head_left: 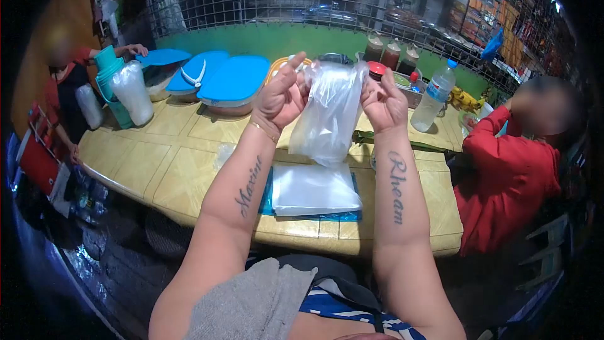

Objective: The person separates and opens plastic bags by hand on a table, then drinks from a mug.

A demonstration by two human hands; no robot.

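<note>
A clear plastic bag (328, 110) hangs in front of me, stretched between both hands above the table. My left hand (281, 96) pinches its upper left edge, palm turned up; part of the grip is hidden by the plastic. At the upper right edge, my right hand (385, 104) is closed on the bag with finger and thumb. Below it lies a flat stack of clear plastic bags (314, 192) on a blue plastic wrapper (267, 204). The lower end of the held bag hangs just over the stack's far edge.
Blue-lidded tubs (234, 82) line the back left, beside a teal jug (112, 88) and bagged cups (132, 94). Sauce bottles (390, 55), a water bottle (436, 97) and bananas (465, 101) stand right. People are at both table (170, 167) ends, one in red sleeves (503, 176).
</note>
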